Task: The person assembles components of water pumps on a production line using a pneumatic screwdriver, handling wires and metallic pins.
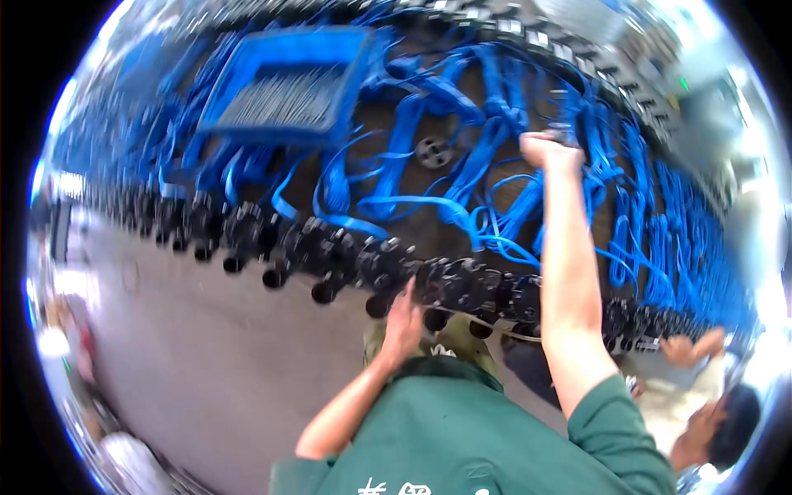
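My right hand is stretched out over the bench and closed in a fist. A small dark thing shows at its top, too blurred to name. Bundles of blue cable lie around this hand. My left hand is at the bench's near edge, with a finger stretched up against a row of black round fittings. Its other fingers are partly hidden and smeared. A loop of blue cable runs just behind those fittings.
A blue bin full of thin grey rods stands at the far left of the bench. A grey slotted disc lies among the cables. Another person's hands are at the bench edge on the right. Dark fittings line the far edge.
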### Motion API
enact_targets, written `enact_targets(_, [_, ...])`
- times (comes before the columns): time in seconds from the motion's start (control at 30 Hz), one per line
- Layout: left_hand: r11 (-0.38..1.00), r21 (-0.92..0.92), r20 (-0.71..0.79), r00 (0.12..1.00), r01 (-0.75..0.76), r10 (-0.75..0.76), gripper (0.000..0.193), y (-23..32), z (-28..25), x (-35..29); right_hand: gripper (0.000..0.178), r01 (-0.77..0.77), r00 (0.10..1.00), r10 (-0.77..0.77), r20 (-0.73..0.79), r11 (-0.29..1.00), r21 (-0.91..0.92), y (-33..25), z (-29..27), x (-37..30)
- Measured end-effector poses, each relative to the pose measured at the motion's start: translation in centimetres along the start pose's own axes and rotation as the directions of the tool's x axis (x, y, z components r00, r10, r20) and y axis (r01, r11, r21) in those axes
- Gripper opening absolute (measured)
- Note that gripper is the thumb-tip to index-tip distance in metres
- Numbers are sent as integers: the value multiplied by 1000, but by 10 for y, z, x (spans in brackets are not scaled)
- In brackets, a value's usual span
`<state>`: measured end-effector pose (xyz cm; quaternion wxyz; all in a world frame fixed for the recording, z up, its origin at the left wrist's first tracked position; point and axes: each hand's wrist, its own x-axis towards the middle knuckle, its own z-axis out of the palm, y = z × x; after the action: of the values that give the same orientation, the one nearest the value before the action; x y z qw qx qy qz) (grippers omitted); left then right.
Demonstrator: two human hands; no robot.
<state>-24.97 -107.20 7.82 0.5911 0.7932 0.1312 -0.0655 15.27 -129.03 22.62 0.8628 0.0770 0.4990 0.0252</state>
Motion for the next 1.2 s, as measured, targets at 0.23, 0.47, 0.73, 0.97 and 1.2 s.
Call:
enact_targets(0.23, [998, 64, 255, 966, 26, -42, 70, -43, 15, 37, 38, 819, 232, -353, 906, 573, 13, 61, -75, -187])
enact_targets(0.47, [911, -411, 278, 946, -43, 170, 87, 3, -14, 43, 73, 971, -227, 185, 956, 119, 207, 97, -186, -216])
enact_targets(0.73, [915, -403, 280, 948, -27, 151, 87, 6, -18, 40, 25, 961, 245, 402, 882, 19, -275, 128, -234, -191])
enact_targets(0.97, [865, -500, 250, 949, -42, 190, 91, 1, -12, 39, 29, 946, 319, 306, 897, -55, -318, 130, -233, -168])
enact_targets(1.2, [846, -529, 243, 943, -68, 228, 94, 0, -11, 38, 31, 953, 294, 282, 913, -9, -303, 122, -234, -153])
